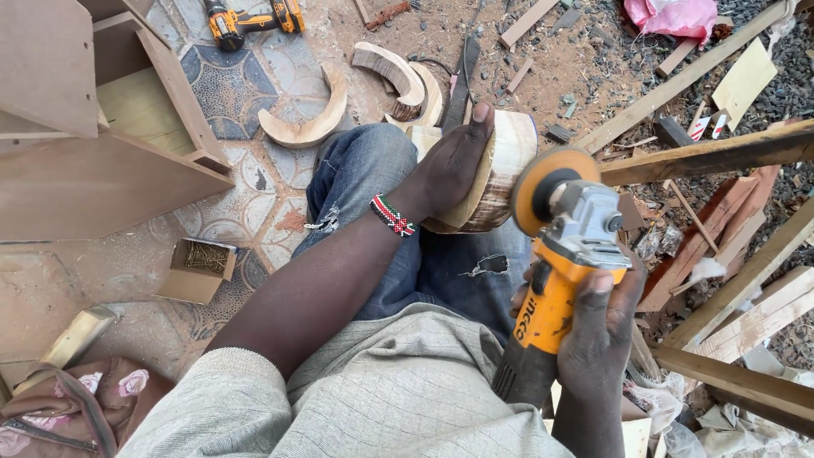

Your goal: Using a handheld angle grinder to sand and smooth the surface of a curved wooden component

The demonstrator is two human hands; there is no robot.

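Observation:
My left hand (pixel 454 165) presses down on a round, thick wooden block (pixel 507 161) that rests on my knee in torn blue jeans. A beaded wristband sits on that wrist. My right hand (pixel 600 335) grips the yellow body of an angle grinder (pixel 564 254). Its orange sanding disc (pixel 543 188) stands right against the block's side. I cannot tell whether the disc is spinning.
Curved wooden offcuts (pixel 314 127) lie on the patterned floor ahead. A yellow cordless drill (pixel 250 19) lies at the far top. A small cardboard box of nails (pixel 199 267) sits at left, beside brown board cabinets (pixel 102 170). Planks and scraps (pixel 721 254) pile up at right.

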